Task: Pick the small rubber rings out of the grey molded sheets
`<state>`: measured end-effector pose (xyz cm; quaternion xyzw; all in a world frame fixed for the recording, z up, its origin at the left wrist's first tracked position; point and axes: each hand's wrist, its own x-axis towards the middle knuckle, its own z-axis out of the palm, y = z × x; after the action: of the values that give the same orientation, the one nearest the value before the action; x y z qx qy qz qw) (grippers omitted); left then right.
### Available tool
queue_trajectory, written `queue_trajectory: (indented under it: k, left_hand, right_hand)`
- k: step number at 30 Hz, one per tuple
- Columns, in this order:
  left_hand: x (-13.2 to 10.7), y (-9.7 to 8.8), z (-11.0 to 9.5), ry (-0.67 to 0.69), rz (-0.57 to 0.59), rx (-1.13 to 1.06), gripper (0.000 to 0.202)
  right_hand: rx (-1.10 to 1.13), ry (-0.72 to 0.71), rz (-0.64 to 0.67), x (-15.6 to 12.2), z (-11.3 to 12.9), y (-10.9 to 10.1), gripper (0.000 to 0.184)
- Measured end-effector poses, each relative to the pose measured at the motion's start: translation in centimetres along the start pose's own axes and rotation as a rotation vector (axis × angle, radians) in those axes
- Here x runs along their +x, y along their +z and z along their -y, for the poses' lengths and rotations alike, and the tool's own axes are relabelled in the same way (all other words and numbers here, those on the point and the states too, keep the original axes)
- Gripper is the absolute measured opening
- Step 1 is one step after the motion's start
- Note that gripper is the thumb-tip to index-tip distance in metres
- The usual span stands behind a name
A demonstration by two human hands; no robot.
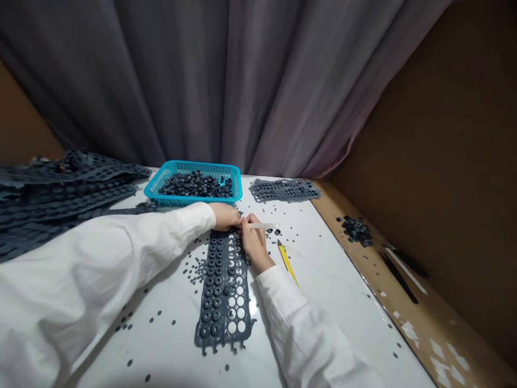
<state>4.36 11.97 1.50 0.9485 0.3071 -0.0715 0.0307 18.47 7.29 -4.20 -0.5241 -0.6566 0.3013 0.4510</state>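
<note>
The person's right hand (257, 245) has its fingers closed around a white stick (264, 226), which juts out to their right. Just beside them, to the left, the left hand (226, 216) bends over the far end of a dark moulded sheet (220, 293); its fingertips are largely hidden, so whether they grip anything cannot be told. The sheet lies on a white table (323, 323) and runs from under the fingers toward the person, ring-shaped pieces filling its left columns and mostly open holes showing along its right. Beyond the left fingers stands a blue basket (148, 193) of dark small parts. A yellow tool (288, 263) lies to the right of the right fingers, on their near side, and a perforated sheet (285, 190) lies beyond them, also to the right. Well to the left of both hands are piled dark sheets (44, 202); small dark discs (197, 272) dot the table around them.
</note>
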Motion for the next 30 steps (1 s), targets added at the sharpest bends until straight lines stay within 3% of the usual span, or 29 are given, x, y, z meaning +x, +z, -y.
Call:
queue_trajectory:
  k: [5, 12, 16, 20, 26, 30]
  left_hand:
    - [-0.4, 1.6, 0.5, -0.028, -0.116, -0.042, 0.013]
    - [-2.9, 4.4, 0.7, -0.117, -0.358, -0.133, 0.018]
    - [-3.4, 5.3, 0.7, -0.118, -0.419, -0.180, 0.019]
    - [-3.3, 4.6, 0.8, -0.096, -0.392, -0.190, 0.018]
    - [-2.1, 2.7, 0.9, -0.040, -0.237, -0.133, 0.010]
    - [-1.5, 1.8, 1.0, -0.002, -0.153, -0.103, 0.017]
  right_hand:
    - [-0.017, 0.005, 0.003, -0.1, -0.1, 0.0, 0.030]
    - [-0.044, 0.005, 0.006, -0.2, 0.1, 0.0, 0.030]
    - [-0.053, -0.004, 0.007, -0.2, 0.0, 0.0, 0.030]
    - [-0.058, -0.017, 0.005, -0.2, 0.1, -0.1, 0.031]
    - [-0.059, -0.078, 0.027, -0.4, 0.5, -0.2, 0.029]
    - [-0.018, -0.071, 0.025, -0.4, 0.5, -0.3, 0.030]
